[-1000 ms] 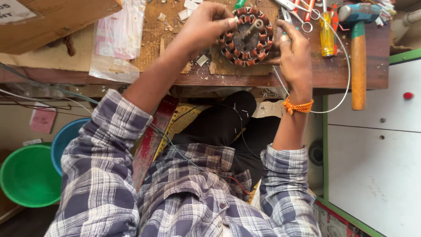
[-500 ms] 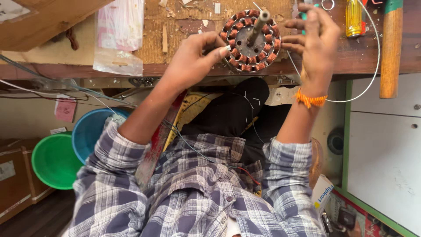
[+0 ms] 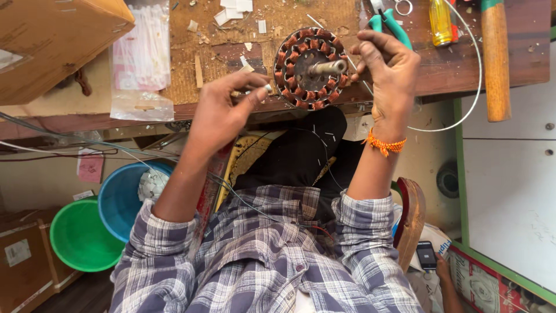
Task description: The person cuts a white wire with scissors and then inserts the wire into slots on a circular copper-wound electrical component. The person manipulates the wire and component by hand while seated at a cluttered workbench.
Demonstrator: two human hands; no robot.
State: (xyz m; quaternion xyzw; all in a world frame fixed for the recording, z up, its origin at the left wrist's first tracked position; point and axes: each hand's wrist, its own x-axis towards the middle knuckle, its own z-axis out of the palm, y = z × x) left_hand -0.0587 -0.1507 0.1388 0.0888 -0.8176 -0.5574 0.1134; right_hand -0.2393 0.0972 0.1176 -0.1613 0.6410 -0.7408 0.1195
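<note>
A round motor stator (image 3: 310, 68) with copper-wound coils and a metal shaft in its middle lies near the front edge of the wooden workbench (image 3: 452, 69). My right hand (image 3: 389, 66) rests against its right side, fingers curled by the shaft end. My left hand (image 3: 223, 110) hovers just left of the stator, fingers pinched together on a small pale piece whose nature I cannot make out. An orange thread band circles my right wrist.
On the bench lie a hammer with a wooden handle (image 3: 495, 58), teal-handled pliers (image 3: 389, 23), a yellow screwdriver (image 3: 441, 22), a white wire loop (image 3: 472, 81), paper scraps and a plastic packet (image 3: 142, 58). A cardboard box (image 3: 52, 40) sits at left. Blue (image 3: 119, 200) and green (image 3: 81, 237) tubs stand below.
My left hand has drawn back from the stator toward the bench edge. My right hand stays at the stator's right side. The view has shifted.
</note>
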